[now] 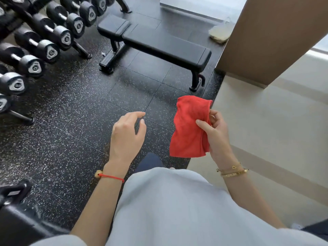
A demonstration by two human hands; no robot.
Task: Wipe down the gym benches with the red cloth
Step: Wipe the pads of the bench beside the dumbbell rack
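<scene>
A black padded gym bench (159,43) stands on the speckled rubber floor ahead of me, well beyond both hands. My right hand (215,134) grips the folded red cloth (190,128) between thumb and fingers, and the cloth hangs in the air to the right of centre. My left hand (126,135) hovers beside it with loosely curled fingers and holds nothing. Neither hand touches the bench.
A rack of black dumbbells (44,38) lines the left side. A brown pillar (273,38) and a pale ledge (257,121) border the right. Another piece of black equipment (16,215) sits at the lower left. A light bag (219,33) lies on the floor behind the bench.
</scene>
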